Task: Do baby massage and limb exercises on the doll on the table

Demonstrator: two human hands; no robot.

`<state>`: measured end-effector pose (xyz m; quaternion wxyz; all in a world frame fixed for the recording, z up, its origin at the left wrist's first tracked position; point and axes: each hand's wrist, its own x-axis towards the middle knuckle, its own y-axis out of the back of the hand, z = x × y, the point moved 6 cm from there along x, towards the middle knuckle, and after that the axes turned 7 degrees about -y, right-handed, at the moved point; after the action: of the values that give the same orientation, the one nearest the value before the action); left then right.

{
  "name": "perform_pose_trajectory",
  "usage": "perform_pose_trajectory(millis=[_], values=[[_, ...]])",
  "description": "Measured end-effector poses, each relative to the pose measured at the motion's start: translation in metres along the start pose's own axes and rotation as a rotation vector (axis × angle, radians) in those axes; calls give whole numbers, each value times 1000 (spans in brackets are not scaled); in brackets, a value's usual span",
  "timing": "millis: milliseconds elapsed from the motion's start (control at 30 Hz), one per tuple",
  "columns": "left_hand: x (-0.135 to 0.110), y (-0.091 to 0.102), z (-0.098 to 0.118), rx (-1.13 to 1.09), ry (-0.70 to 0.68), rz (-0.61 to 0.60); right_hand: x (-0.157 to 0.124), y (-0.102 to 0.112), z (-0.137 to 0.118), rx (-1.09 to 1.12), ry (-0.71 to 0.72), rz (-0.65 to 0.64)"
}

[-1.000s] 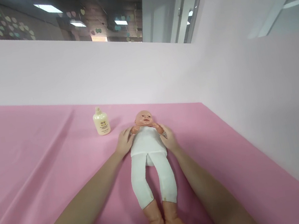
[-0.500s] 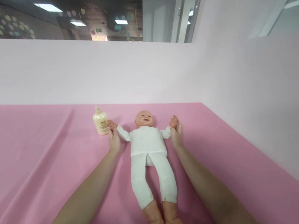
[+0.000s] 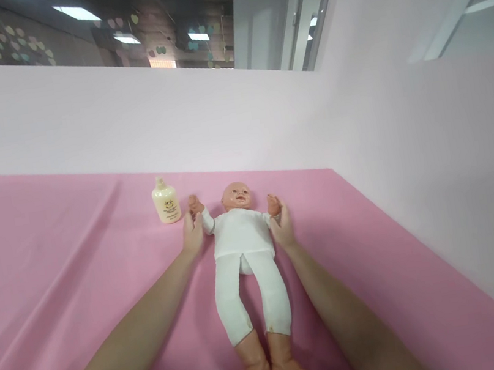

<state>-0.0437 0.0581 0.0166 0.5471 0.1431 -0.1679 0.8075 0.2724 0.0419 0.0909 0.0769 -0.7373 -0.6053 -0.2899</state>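
A bald baby doll [image 3: 241,232] of glossy tan plastic, dressed in a white cloth top and white trousers, lies on its back on a smooth pink sheet [image 3: 76,254], its head at the far end and its bare feet nearest the person. Both of its arms are bent out and up beside the head.

The person's bare left hand [image 3: 192,235] is at the doll's left side as the person sees it, closed around the raised arm near the wrist; the doll's small fist stands just beyond the fingertips. The right hand [image 3: 283,226] mirrors this on the doll's other side, the thumb toward the doll's chest and the fingers on the outer side, so that the wrist sits between them. The fingers' undersides are hidden behind the doll's arms, so how firmly they press is hard to judge.

A cream-coloured, round-shouldered bottle [image 3: 166,204] with dark print and a pale cap stands upright to the left of the doll's head, near the raised fist but apart from it. Beyond the doll's head rises a plain white wall [image 3: 127,125], with a dark glass window [image 3: 175,13] above.
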Motion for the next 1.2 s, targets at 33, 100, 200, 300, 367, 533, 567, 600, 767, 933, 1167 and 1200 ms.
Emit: perform_pose_trajectory(millis=[33, 100, 200, 300, 367, 533, 567, 600, 767, 933, 1167, 1200], values=[[-2, -4, 7, 49, -67, -54, -2, -3, -1, -45, 9, -34], [-4, -10, 17, 131, -166, -125, -4, -7, -3, -137, 49, -82], [-7, -16, 27, 223, -261, -205, -5, -11, -10, -242, 124, -138], [-9, -22, 35, 309, -336, -288, -6, -15, -17, -312, 188, -180], [-11, -27, 37, 363, -360, -345, -8, -18, -20, -348, 222, -211], [-15, -34, 33, 433, -367, -408, -8, -23, -21, -403, 215, -272], [-15, -35, 31, 437, -364, -424, -8, -25, -20, -410, 199, -304], [-16, -37, 29, 437, -360, -448, -8, -27, -18, -416, 182, -340], [-16, -40, 25, 369, -320, -489, -7, -28, -14, -401, 149, -363], [-11, -29, 25, 226, -252, -364, -4, -15, -5, -235, 85, -196], [-3, -6, -3, 58, -43, -81, 3, -2, 5, 142, -98, -3], [-1, -4, -6, 57, -48, -65, 4, 0, 5, 170, -114, 27]])
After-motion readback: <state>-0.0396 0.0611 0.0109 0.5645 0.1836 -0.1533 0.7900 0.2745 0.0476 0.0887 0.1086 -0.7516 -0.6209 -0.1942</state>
